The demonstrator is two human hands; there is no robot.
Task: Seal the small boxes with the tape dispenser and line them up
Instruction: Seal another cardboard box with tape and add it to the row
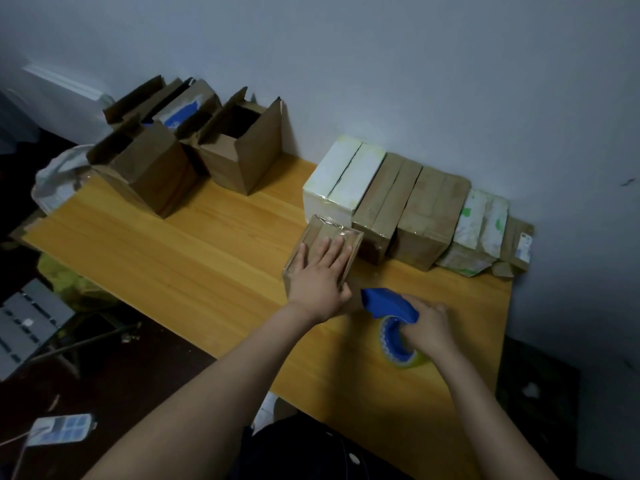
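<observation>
Table (173, 244) — left hand (320, 275) presses box (320, 230), right hand (427, 329) apparently grips dispenser (388, 304).

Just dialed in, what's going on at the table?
A person is taping a small brown box: the left hand presses flat on its top while the right hand grips the blue tape dispenser beside its near end. Sealed boxes line the wall; open boxes wait at the far left.

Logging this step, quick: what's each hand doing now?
Left hand: open, pressing flat on the brown box.
Right hand: gripping the blue tape dispenser.
</observation>
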